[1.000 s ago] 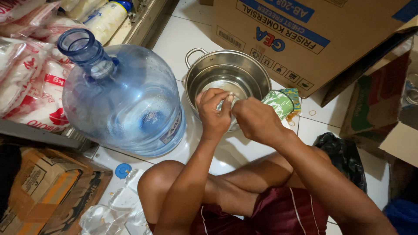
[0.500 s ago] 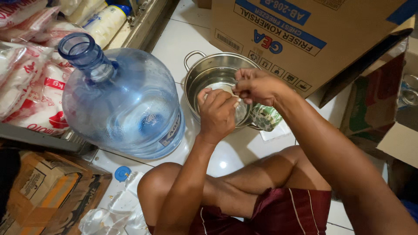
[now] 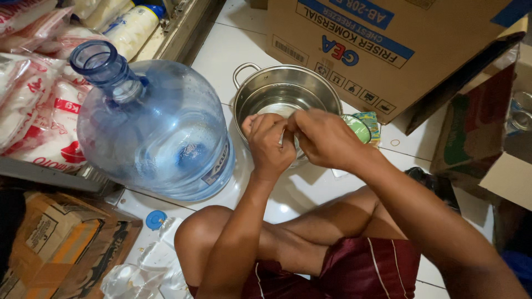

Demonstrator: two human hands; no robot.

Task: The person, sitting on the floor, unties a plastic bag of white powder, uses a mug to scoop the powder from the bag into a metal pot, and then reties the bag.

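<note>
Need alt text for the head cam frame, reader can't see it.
A seated person's left hand and right hand meet over a steel pot on a white tiled floor, pinching a small item hidden between the fingers. A large blue water jug stands to the left, a cardboard box behind the pot.

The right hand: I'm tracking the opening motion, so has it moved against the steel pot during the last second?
Yes. The right hand moved up over the pot's near rim, then settled.
</note>
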